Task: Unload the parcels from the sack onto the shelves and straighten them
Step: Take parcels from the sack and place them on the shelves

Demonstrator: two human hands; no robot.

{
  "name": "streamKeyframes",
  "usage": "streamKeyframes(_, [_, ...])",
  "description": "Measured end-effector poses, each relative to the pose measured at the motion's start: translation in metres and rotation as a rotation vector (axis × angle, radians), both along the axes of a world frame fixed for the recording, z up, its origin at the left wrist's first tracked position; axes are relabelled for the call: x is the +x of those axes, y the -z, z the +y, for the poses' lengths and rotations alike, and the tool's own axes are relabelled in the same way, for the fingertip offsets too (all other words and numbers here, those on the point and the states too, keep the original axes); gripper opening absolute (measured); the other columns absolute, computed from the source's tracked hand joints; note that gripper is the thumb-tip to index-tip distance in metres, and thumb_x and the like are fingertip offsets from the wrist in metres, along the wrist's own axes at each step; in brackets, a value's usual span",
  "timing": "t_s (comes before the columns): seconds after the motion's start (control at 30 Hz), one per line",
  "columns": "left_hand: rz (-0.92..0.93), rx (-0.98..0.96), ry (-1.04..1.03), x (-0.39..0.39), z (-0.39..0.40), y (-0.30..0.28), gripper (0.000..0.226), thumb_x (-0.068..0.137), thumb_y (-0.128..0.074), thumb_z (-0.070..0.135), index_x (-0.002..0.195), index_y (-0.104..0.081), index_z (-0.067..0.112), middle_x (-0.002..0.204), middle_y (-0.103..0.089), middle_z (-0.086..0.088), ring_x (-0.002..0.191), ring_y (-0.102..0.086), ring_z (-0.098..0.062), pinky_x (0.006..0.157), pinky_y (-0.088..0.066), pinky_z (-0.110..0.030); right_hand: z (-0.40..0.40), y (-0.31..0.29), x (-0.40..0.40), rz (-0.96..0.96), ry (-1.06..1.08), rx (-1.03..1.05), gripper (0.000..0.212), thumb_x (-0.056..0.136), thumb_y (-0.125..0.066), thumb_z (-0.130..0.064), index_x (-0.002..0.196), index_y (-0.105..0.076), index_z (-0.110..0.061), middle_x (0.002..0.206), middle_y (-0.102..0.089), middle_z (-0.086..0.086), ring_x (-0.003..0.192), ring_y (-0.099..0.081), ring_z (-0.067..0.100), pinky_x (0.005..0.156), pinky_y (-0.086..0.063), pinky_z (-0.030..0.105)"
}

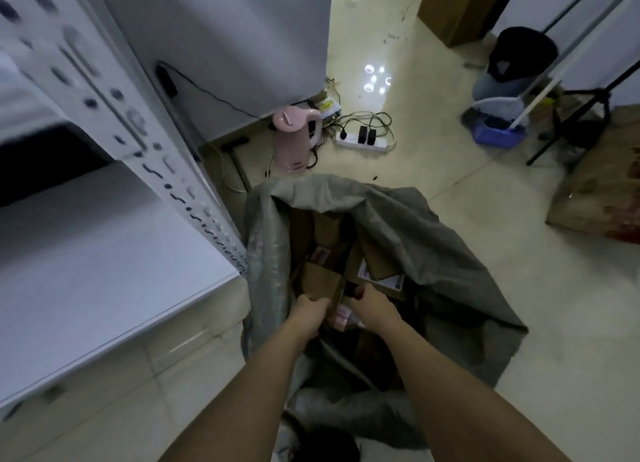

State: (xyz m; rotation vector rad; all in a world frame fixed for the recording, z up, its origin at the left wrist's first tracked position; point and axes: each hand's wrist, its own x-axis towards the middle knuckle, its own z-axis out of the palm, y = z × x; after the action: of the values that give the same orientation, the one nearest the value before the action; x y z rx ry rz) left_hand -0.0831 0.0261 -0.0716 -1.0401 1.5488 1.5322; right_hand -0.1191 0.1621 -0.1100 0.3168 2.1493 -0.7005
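Both hands reach down into the open mouth of a grey sack (pixel 398 226) that sits slumped on the tiled floor (pixel 450 170). The left hand (pixel 308 311) curls its fingers round the near lower edge of a brown cardboard parcel (pixel 320 281), and the right hand (pixel 372 304) grips the same parcel's right side, its fingertips tucked against a dark strip along that edge; the two hands sit close together with the box between them. The parcel stands tilted among other cardboard boxes (pixel 379 257) packed in the sack, one of which shows a white printed label (pixel 394 281) just right of the right hand. A pink-edged packet (pixel 341 317) lies beneath and between the wrists. The sack's cloth is folded back on the far and right sides, spreading out over the floor, while its left wall rises just beside the corner of a white shelf unit (pixel 104 253). That unit's perforated upright post (pixel 194 191) runs down to end close to the sack's left rim, and a bare white shelf board spreads to the left of it. Beyond the sack stand a pink kettle (pixel 298 135) and a white power strip (pixel 362 139) with tangled cables. Farther right are a blue dustpan (pixel 495 135), a black tripod leg (pixel 568 125) and a patterned mat (pixel 602 191), with bare tile between them and the sack.
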Motion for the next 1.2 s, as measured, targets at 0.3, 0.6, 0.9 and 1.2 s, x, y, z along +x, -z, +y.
streamKeyframes(0.3, [-0.140,0.171,-0.469,-0.017,0.012,0.129,0.066,0.095,-0.044,0.050,0.148,-0.029,0.014,0.138,-0.050,-0.016,0.121,-0.051,-0.033,0.094,-0.044,-0.039,-0.020,0.151,-0.050,0.008,0.449,-0.351,0.086,0.088,-0.059,-0.052,0.150,-0.021,-0.007,0.148,-0.039,0.014,0.130,-0.044,0.035,0.106,-0.041,0.043])
streamKeyframes(0.6, [-0.121,0.248,-0.528,-0.016,0.013,0.131,0.069,0.086,-0.051,0.059,0.141,-0.041,0.018,0.127,-0.057,-0.017,0.111,-0.057,-0.034,0.096,-0.047,-0.049,-0.019,0.157,-0.029,0.030,0.438,-0.409,0.090,0.075,-0.076,-0.048,0.146,-0.030,-0.018,0.140,-0.046,0.014,0.121,-0.050,0.032,0.103,-0.046,0.045])
streamKeyframes(0.9, [-0.199,0.248,-0.418,0.015,0.007,-0.024,0.073,0.084,-0.053,0.063,0.144,-0.035,0.026,0.140,-0.046,-0.011,0.125,-0.044,-0.035,0.082,-0.041,-0.048,-0.002,-0.015,0.026,0.394,0.261,-0.192,0.113,0.062,-0.081,-0.056,0.150,-0.018,-0.023,0.148,-0.027,0.000,0.129,-0.042,0.020,0.095,-0.036,0.026])
streamKeyframes(1.2, [-0.071,0.269,-0.324,0.012,-0.008,-0.168,0.066,0.074,-0.059,0.068,0.119,-0.061,0.019,0.115,-0.063,-0.009,0.104,-0.058,-0.029,0.090,-0.048,-0.047,0.000,-0.181,0.065,0.890,-0.195,0.021,0.100,0.062,-0.084,-0.045,0.141,-0.033,-0.010,0.136,-0.042,0.008,0.121,-0.050,0.022,0.102,-0.046,0.035])
